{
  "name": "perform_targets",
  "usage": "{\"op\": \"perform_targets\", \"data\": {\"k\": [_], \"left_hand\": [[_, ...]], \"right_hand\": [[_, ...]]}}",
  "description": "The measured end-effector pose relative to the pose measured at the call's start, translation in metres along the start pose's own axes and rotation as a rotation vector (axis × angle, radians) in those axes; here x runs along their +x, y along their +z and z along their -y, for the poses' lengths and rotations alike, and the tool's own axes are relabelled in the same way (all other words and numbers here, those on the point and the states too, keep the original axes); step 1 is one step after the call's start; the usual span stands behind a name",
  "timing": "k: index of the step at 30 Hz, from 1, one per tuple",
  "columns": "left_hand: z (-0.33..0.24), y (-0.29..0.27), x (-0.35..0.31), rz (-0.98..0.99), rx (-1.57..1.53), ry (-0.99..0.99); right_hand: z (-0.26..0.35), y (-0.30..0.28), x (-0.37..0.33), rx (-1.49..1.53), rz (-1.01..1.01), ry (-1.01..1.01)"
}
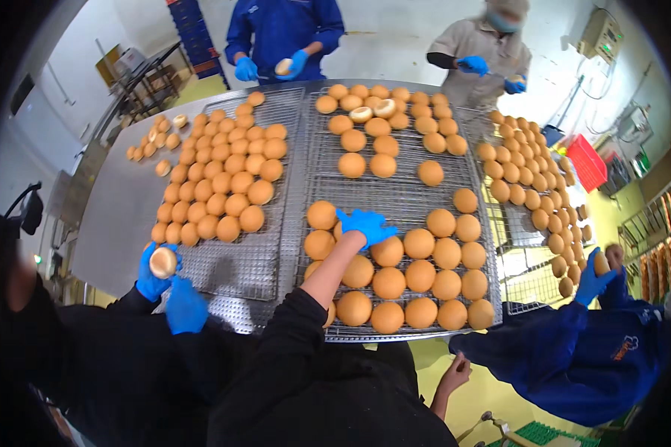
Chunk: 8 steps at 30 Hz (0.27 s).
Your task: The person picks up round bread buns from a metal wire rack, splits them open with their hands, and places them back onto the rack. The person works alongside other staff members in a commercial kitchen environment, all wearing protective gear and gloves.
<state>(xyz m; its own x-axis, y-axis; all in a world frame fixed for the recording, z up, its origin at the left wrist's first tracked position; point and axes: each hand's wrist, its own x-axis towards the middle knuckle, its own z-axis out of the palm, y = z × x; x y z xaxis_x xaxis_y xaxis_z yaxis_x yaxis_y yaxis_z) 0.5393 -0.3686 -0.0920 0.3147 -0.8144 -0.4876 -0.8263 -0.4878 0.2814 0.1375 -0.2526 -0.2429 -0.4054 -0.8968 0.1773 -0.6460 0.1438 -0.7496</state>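
My left hand (367, 226), in a blue glove, reaches out over a wire rack (395, 192) with rows of round golden-brown buns (388, 284). Its fingers are spread, palm down, beside a bun (321, 214) and just above another bun (388, 252). Whether the fingertips touch a bun, I cannot tell. My right hand (456, 372) is bare and hangs low, off the table's near edge. Its fingers are curled together, and nothing shows between them.
To my left, a co-worker's gloved hand (155, 273) holds a pale-sided bun (163, 263) by another bun-filled rack (265, 253). Two people stand across the metal table (112, 216). On the right, a person in blue (566, 350) holds a bun beside more buns (533, 160).
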Motion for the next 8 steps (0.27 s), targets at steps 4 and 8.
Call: {"op": "perform_targets", "data": {"k": [4,8], "left_hand": [[0.105,-0.021,-0.008,-0.620,-0.252,-0.138],[0.234,-0.010,-0.013,-0.782,-0.235,-0.648]], "right_hand": [[-0.002,-0.013,0.000,-0.075,0.009,0.035],[0.005,-0.023,0.002,-0.113,0.026,0.103]]}}
